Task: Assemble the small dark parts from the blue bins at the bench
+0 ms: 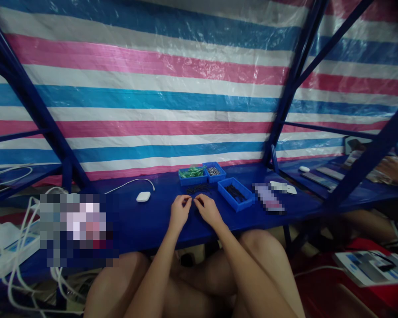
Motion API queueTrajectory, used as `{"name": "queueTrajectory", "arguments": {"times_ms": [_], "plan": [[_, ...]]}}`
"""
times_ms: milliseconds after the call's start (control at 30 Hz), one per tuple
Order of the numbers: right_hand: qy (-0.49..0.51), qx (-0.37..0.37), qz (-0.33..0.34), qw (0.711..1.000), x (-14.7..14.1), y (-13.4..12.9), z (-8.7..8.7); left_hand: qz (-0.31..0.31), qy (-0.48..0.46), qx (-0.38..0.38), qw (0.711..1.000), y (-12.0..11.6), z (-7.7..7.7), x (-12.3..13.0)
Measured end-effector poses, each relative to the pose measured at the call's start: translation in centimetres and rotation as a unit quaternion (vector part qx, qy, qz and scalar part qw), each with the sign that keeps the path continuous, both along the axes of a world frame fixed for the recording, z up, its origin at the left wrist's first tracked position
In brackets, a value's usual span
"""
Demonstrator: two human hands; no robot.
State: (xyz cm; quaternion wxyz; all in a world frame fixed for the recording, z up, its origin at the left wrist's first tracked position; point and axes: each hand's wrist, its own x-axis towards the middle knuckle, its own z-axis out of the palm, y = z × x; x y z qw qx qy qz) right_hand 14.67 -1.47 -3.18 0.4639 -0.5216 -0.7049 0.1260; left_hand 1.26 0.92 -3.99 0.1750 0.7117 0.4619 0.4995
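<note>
Over the front part of the blue table, my left hand (180,210) and my right hand (206,208) are close together, thumbs and fingers pinched. Whatever lies between the fingertips is too small to make out. Just beyond them is a loose pile of thin black pieces (199,189). To the right of my right hand stands a blue tray (243,205) with more black pieces (235,192) in it. Behind the pile, one blue bin (193,180) contains green pieces (196,171), and an adjoining blue bin (216,178) holds small silvery metal parts (213,171).
A white earbud case (143,197) and a white cable (132,180) lie left on the table (135,225). White cords and a power strip (15,251) are at far left. Blurred-out items flank both sides. Blue frame posts (285,97) rise right; another person's hand (396,170) shows beyond.
</note>
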Motion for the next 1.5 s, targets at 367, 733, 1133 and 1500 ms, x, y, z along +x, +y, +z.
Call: {"name": "queueTrajectory", "arguments": {"times_ms": [367, 733, 1133, 1500], "plan": [[0.058, 0.021, -0.014, 0.998, 0.1, 0.1, 0.3, -0.064, 0.027, -0.024, 0.997, -0.2, -0.2, 0.3], [-0.018, -0.002, 0.052, 0.998, -0.1, -0.1, -0.1, -0.079, -0.063, -0.033, 0.994, -0.4, 0.9, 0.1], [0.045, 0.017, -0.001, 0.999, 0.0, -0.1, 0.3, -0.034, -0.073, -0.033, 0.996, -0.5, 0.8, 0.2], [0.133, -0.008, -0.004, 0.991, 0.1, -0.5, 1.1, -0.107, 0.03, -0.059, 0.992, -1.0, 0.6, 0.7]]}}
